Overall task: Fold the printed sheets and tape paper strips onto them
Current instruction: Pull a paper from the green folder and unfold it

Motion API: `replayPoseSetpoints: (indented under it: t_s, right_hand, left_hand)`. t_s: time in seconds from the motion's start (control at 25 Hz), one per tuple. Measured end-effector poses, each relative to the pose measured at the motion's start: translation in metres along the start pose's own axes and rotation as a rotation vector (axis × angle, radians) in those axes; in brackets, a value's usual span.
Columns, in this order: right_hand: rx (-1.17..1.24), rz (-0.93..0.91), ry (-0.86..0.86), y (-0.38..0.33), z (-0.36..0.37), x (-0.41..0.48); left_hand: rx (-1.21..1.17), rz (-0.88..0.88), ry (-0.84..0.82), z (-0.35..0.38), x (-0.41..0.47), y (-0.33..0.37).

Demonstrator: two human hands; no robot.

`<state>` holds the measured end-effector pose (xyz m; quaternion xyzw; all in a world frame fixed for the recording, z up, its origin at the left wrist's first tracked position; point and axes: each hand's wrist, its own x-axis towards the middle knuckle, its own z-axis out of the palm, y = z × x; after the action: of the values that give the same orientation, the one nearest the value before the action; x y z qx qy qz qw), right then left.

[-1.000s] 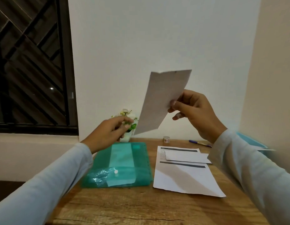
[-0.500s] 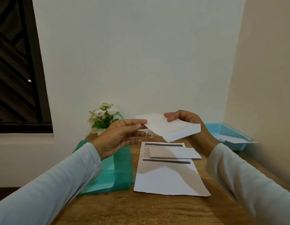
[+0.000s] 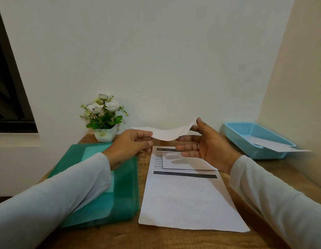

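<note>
A folded white sheet [image 3: 167, 134] hangs nearly flat in the air above the far end of the wooden desk [image 3: 143, 168]. My left hand [image 3: 131, 146] pinches its left edge between thumb and fingers. My right hand [image 3: 203, 146] has its thumb on the raised right corner, the other fingers spread below. Under them a printed sheet [image 3: 186, 198] with dark bars lies flat on the desk. A smaller white paper strip [image 3: 185, 163] rests across its upper part.
A green plastic folder [image 3: 120, 191] lies left of the printed sheet, under my left forearm. A small pot of white flowers [image 3: 104, 117] stands at the back by the wall. A blue basket [image 3: 253, 141] holding a paper sits at the right against the side wall.
The folded sheet came down from upright in my right hand to low and flat over the desk. My left hand has taken hold of its left edge. The camera turned right and down.
</note>
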<state>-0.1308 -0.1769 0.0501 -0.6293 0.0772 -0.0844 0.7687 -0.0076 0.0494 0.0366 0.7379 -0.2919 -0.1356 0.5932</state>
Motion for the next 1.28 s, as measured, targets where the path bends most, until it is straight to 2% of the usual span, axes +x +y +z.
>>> replayPoseSetpoints:
  t_s: [0.12,0.2,0.44,0.6,0.76,0.96,1.04,1.12,1.2,1.28]
  right_hand:
    - [0.042,-0.003,0.059,0.009,-0.003,0.012]
    - [-0.013,-0.015,0.12,0.017,-0.01,0.018]
    - [-0.18,-0.041,0.207,0.031,-0.02,0.022]
    - [-0.216,-0.043,0.175,0.035,-0.013,0.02]
    - [-0.239,-0.05,0.128,0.036,0.0,0.018]
    - [-0.415,-0.065,0.031,0.039,0.0,0.018]
    - [-0.641,-0.167,0.032,0.036,-0.011,0.018]
    - [-1.07,-0.223,0.014,0.028,-0.023,0.016]
    - [-1.418,-0.164,-0.023,0.021,-0.032,0.013]
    - [-1.54,-0.079,-0.071,0.019,-0.036,0.012]
  left_hand:
    - [0.105,-0.038,0.002,-0.001,0.009,-0.012]
    - [0.197,-0.026,0.003,-0.002,0.014,-0.02]
    - [0.682,0.103,0.084,-0.005,0.018,-0.044]
    - [0.775,0.319,0.071,0.011,0.006,-0.025]
    - [0.972,0.292,-0.07,0.048,0.003,-0.008]
    - [0.997,0.358,0.016,0.061,0.012,-0.02]
    - [0.965,0.348,0.022,0.061,0.013,-0.024]
    - [0.921,0.329,0.044,0.062,0.012,-0.025]
    - [0.9,0.312,0.062,0.063,0.012,-0.026]
    - [0.895,0.278,0.045,0.064,0.012,-0.028]
